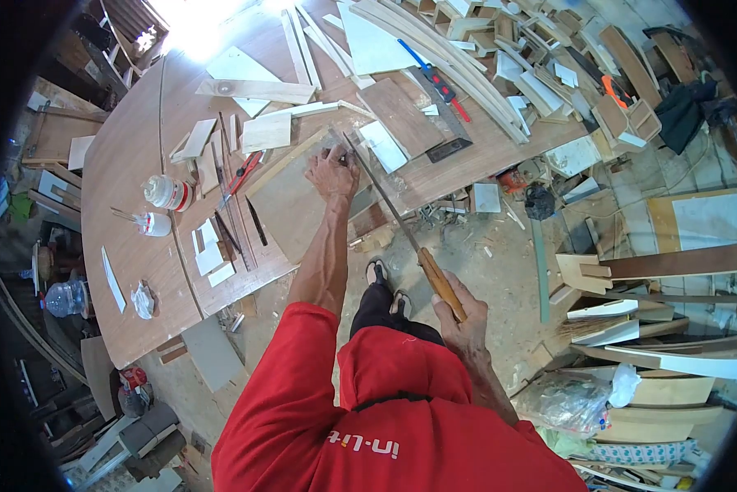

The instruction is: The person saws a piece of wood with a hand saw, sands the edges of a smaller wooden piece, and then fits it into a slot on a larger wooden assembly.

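Observation:
My right hand (464,316) is wrapped round the wooden handle of a long, thin-bladed saw (391,207). The blade slants up and left from the hand, its tip beside my left hand (334,174) at the table's edge. My left hand presses down, fingers bent, on the upper end of a flat board (290,209); whether it pinches a small piece is too small to tell. Left of the board lie a dark pointed tool (256,221) and red-handled pliers (244,172). A white-faced piece (383,148) lies right of the blade tip.
The wooden table (122,271) bears a jar (167,193), a white pot with brushes (153,224), a metal square (449,149), a blue-and-red tool (438,82) and long strips (467,74). Wood offcuts (540,90) are heaped at the upper right. A plastic bag (565,400) lies lower right.

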`<state>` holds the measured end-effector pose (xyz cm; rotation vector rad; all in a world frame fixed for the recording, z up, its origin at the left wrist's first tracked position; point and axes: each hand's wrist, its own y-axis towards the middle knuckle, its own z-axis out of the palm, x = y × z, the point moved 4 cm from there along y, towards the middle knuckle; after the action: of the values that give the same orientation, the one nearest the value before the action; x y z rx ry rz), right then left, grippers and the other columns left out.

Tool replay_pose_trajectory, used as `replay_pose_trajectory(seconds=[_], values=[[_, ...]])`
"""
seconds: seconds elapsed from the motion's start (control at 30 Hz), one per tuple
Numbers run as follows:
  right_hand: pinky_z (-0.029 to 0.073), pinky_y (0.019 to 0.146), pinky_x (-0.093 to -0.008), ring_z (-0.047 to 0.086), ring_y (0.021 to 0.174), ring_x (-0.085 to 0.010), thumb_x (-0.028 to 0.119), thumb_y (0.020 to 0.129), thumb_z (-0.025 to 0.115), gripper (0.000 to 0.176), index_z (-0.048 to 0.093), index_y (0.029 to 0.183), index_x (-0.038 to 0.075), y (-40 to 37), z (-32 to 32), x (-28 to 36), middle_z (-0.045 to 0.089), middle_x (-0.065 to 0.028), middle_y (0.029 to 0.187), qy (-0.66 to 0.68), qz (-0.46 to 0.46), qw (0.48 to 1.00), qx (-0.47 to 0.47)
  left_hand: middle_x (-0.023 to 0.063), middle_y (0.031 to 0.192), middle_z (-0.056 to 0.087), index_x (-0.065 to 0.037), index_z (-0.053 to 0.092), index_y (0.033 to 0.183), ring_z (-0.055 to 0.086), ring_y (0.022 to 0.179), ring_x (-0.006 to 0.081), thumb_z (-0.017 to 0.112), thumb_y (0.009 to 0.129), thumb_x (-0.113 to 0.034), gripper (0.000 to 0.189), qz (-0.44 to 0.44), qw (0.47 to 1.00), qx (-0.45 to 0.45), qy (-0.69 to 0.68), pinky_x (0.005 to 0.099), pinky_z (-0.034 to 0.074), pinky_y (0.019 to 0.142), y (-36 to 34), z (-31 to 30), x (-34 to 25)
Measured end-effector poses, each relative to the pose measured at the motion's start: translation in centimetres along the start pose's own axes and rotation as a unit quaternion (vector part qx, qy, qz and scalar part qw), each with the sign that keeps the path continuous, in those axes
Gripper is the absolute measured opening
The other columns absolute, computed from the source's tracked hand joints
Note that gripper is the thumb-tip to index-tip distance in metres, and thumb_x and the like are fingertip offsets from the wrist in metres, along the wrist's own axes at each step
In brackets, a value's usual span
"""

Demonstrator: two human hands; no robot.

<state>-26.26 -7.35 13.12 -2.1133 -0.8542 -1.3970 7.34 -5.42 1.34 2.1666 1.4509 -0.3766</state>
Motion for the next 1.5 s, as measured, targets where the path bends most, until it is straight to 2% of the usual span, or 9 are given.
replay_pose_trajectory(seconds=[0.1,0.67,0.73,1.07,1.17,1.37,1.43,1.47,1.5], values=[[0.051,0.062,-0.029,0.066,0.07,-0.0153,0.007,0.083,0.063,0.041,0.056,0.123,-0.002,-0.6,0.1,-0.3,0.069,-0.017,0.094,0.006,0.0,1.0,-0.008,0.0025,0.102,0.063,-0.022,0.069,0.095,0.049,0.106,0.0263,0.066,0.076,-0.026,0.019,-0.011,1.0,0.013,0.001,0.0466,0.033,0.089,0.0,-0.1,-0.1],[0.049,0.059,-0.0292,0.059,0.063,-0.014,0.007,0.084,0.057,0.042,0.055,0.126,0.003,1.2,0.8,-0.1,0.065,-0.0135,0.081,0.001,0.048,0.999,0.023,0.0043,0.104,0.062,-0.022,0.068,0.094,0.05,0.106,0.0288,0.066,0.079,-0.03,0.017,0.002,1.0,0.009,-0.003,0.048,0.034,0.088,0.1,-0.3,-0.4],[0.049,0.058,-0.0293,0.059,0.062,-0.0143,0.008,0.084,0.058,0.041,0.056,0.125,0.003,0.2,0.6,0.2,0.064,-0.0143,0.078,0.013,-0.031,0.999,-0.001,0.0032,0.104,0.063,-0.024,0.069,0.096,0.05,0.106,0.0276,0.068,0.076,-0.027,0.02,-0.013,1.0,0.019,-0.004,0.0468,0.034,0.089,0.1,-0.2,-0.2],[0.049,0.059,-0.0288,0.061,0.062,-0.0137,0.009,0.084,0.059,0.041,0.055,0.125,0.0,0.8,0.7,1.4,0.063,-0.015,0.073,-0.016,0.05,0.998,0.023,0.0049,0.105,0.061,-0.022,0.067,0.092,0.049,0.106,0.0284,0.068,0.074,-0.025,0.018,0.01,1.0,-0.009,-0.006,0.0458,0.034,0.087,-0.2,0.3,0.0],[0.049,0.058,-0.0289,0.059,0.059,-0.0127,0.009,0.085,0.058,0.041,0.055,0.125,0.001,1.7,1.4,1.3,0.062,-0.0139,0.071,-0.021,-0.019,0.999,-0.022,0.0051,0.104,0.061,-0.022,0.067,0.092,0.05,0.104,0.0286,0.069,0.073,-0.025,0.019,0.013,1.0,-0.015,-0.008,0.0458,0.034,0.086,0.2,0.0,-0.1],[0.049,0.058,-0.0283,0.06,0.06,-0.0141,0.007,0.085,0.057,0.041,0.054,0.124,-0.004,1.2,1.1,3.0,0.065,-0.0175,0.08,-0.023,0.066,0.997,0.029,0.0033,0.108,0.061,-0.02,0.068,0.097,0.049,0.107,0.0291,0.067,0.078,-0.029,0.021,-0.003,1.0,0.022,0.002,0.0481,0.034,0.089,-0.5,0.1,0.0],[0.049,0.083,-0.028,0.065,0.097,-0.021,0.01,0.086,0.059,0.042,0.054,0.123,-0.009,1.4,1.0,2.1,0.065,-0.0222,0.109,-0.023,0.1,0.994,0.042,0.0034,0.108,0.061,-0.02,0.067,0.096,0.049,0.107,0.0291,0.067,0.077,-0.028,0.02,0.006,1.0,0.011,-0.001,0.0479,0.034,0.088,0.4,-0.3,-0.4],[0.049,0.083,-0.028,0.065,0.097,-0.021,0.01,0.086,0.059,0.042,0.054,0.123,-0.009,0.9,1.1,1.4,0.065,-0.0222,0.109,-0.025,0.1,0.994,0.043,0.0043,0.107,0.061,-0.021,0.067,0.094,0.049,0.106,0.0285,0.068,0.075,-0.027,0.02,0.006,1.0,0.021,0.004,0.0467,0.034,0.087,0.3,-0.3,-0.4],[0.049,0.071,-0.0291,0.063,0.08,-0.018,0.008,0.084,0.058,0.041,0.054,0.123,-0.005,0.4,1.1,1.4,0.065,-0.0203,0.095,-0.024,0.041,0.999,0.022,0.0052,0.105,0.061,-0.022,0.067,0.093,0.049,0.105,0.0278,0.069,0.074,-0.026,0.02,0.002,1.0,0.03,0.008,0.0455,0.034,0.086,0.0,-0.2,-0.2]])
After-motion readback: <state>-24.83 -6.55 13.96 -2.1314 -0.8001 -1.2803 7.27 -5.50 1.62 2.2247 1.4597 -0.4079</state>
